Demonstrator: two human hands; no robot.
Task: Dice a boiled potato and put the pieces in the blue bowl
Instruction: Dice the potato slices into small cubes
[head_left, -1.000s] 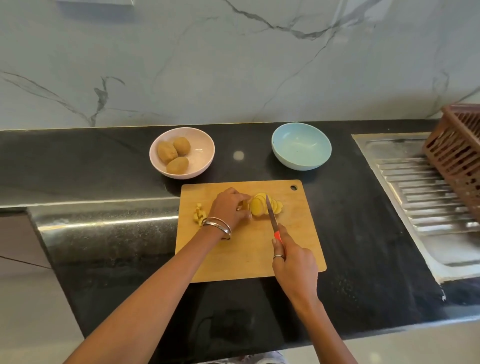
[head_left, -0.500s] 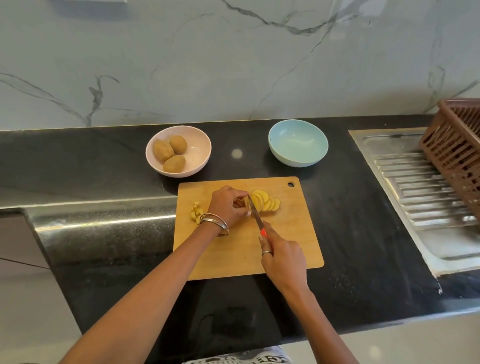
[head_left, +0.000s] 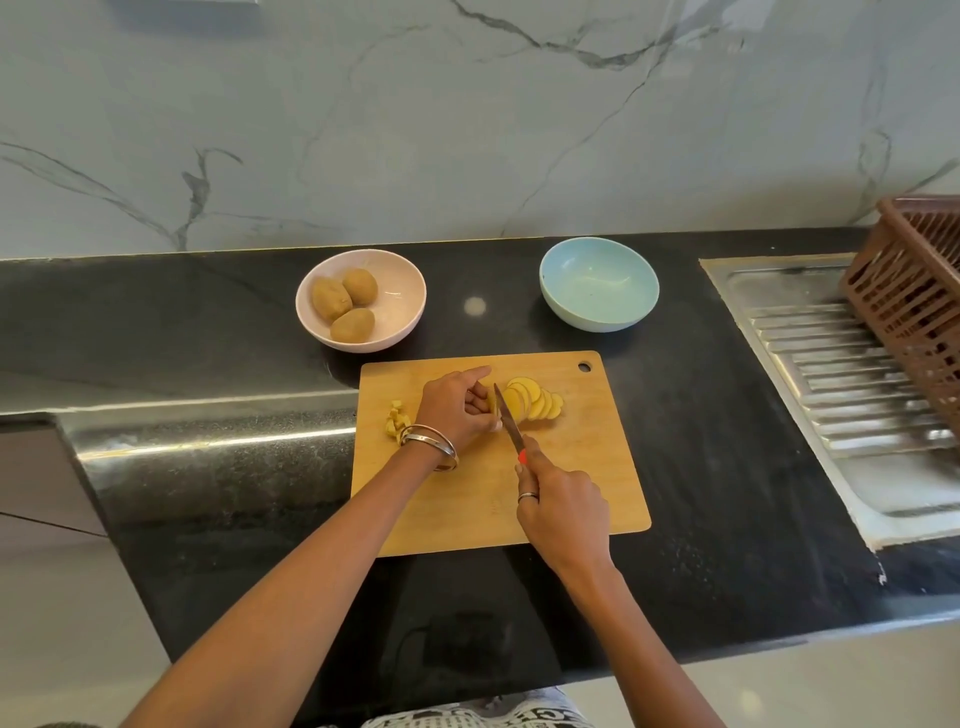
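On a board (head_left: 467, 509) near the worktop's front edge, the left hand (head_left: 457, 410) curls round a potato end (head_left: 491, 402). The right hand (head_left: 563, 506) grips a knife (head_left: 509, 421), slicing. Slices (head_left: 535, 402) fan rightward; a few dice (head_left: 396, 423) lie by the board's left edge. The blue bowl (head_left: 598, 283) behind holds nothing yet.

One head-worn wide-angle view looks forward and steeply down, fairly near the counter (head_left: 727, 467), facing the wall (head_left: 467, 130).
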